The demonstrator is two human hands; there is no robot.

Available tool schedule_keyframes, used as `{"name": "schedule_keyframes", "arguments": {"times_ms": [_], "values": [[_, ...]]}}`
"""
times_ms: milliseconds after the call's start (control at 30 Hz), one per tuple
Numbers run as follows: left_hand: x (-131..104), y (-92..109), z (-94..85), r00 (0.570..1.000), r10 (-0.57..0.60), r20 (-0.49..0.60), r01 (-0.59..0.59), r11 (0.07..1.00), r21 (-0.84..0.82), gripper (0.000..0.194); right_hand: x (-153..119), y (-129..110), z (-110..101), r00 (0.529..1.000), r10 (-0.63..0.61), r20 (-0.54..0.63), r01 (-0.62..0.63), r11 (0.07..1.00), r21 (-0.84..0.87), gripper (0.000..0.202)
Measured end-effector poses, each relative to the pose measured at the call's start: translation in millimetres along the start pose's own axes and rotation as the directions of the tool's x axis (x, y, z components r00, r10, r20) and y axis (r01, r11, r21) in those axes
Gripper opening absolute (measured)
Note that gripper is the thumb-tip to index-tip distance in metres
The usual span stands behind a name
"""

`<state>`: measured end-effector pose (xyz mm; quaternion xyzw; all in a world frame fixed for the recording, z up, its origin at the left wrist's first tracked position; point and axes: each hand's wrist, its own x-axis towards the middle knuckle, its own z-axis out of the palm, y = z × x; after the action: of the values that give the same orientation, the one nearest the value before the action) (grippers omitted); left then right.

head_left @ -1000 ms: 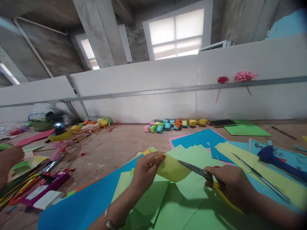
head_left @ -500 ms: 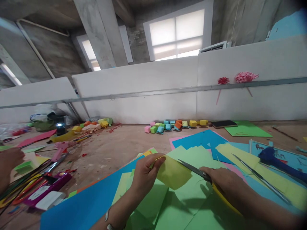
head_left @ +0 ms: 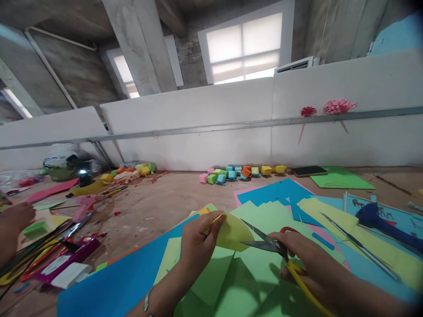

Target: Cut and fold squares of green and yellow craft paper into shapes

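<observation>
Between the thumb and fingers of my left hand a yellow piece of paper with a rounded edge is pinched. My right hand is closed on the yellow and red handles of a pair of scissors. The scissor blades are spread apart, pointing left, with their tips at the right edge of the yellow paper. Both hands are above overlapping light green sheets. A large blue sheet lies to the left, under my left forearm.
Small coloured paper blocks line the wall beside a black phone. Tweezers and a dark blue tool lie at right. At left are a pink glue gun, a purple power strip and another person's hand.
The scissors have opened and their blades have turned. The yellow paper looks smaller at its lower right. A small blue strip now shows beyond my right hand. The other person's hand has shifted slightly.
</observation>
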<state>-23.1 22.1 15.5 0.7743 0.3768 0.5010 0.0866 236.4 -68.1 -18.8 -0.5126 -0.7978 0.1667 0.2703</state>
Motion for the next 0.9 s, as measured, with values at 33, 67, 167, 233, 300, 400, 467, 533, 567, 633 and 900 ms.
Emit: {"name": "schedule_keyframes", "arguments": {"times_ms": [33, 67, 167, 233, 300, 400, 467, 533, 567, 633, 900], "values": [[0, 0, -0.1, 1.0, 0.016, -0.003, -0.016, 1.0, 0.005, 0.026, 0, -2, 0, 1.0, 0.006, -0.006, -0.006, 1.0, -0.006, 0.048], [0, 1, -0.2, 0.999, 0.031, -0.004, -0.031, 0.999, 0.009, 0.026, 1, -5, 0, 1.0, 0.014, -0.014, -0.015, 1.0, -0.02, 0.046], [-1, 1, -0.1, 0.997, 0.074, -0.007, -0.074, 0.997, 0.012, 0.026, 2, -9, -3, 0.998, 0.03, -0.051, -0.035, 0.994, -0.099, 0.046], [-2, 2, -0.1, 0.995, 0.101, -0.009, -0.1, 0.995, 0.007, 0.025, 3, -10, -5, 0.997, 0.028, -0.075, -0.039, 0.987, -0.153, 0.047], [-2, 2, -0.3, 0.992, 0.123, -0.011, -0.123, 0.992, 0.002, 0.023, 2, -11, -6, 0.996, 0.021, -0.088, -0.037, 0.983, -0.178, 0.048], [-1, 4, -0.6, 0.99, 0.14, -0.017, -0.14, 0.99, 0.007, 0.022, 2, -10, -7, 0.992, 0.013, -0.124, -0.035, 0.984, -0.177, 0.049], [-1, 4, -0.5, 0.989, 0.143, -0.023, -0.142, 0.99, 0.019, 0.022, 2, -9, -9, 0.987, 0.007, -0.158, -0.035, 0.984, -0.177, 0.048], [-2, 4, -0.1, 0.989, 0.146, -0.027, -0.145, 0.989, 0.026, 0.021, 4, -8, -14, 0.973, -0.001, -0.231, -0.044, 0.981, -0.189, 0.045], [-2, 4, 0.0, 0.989, 0.144, -0.026, -0.144, 0.989, 0.026, 0.021, 5, -9, -18, 0.959, -0.003, -0.285, -0.054, 0.979, -0.195, 0.043], [-2, 3, 0.1, 0.992, 0.128, -0.022, -0.128, 0.992, 0.019, 0.022, 6, -12, -26, 0.931, -0.002, -0.364, -0.073, 0.979, -0.191, 0.041], [1, -2, -0.8, 0.997, -0.073, 0.023, 0.074, 0.997, -0.037, 0.028, 1, -38, -50, 0.994, 0.082, 0.071, -0.072, 0.989, -0.128, 0.03]]}}
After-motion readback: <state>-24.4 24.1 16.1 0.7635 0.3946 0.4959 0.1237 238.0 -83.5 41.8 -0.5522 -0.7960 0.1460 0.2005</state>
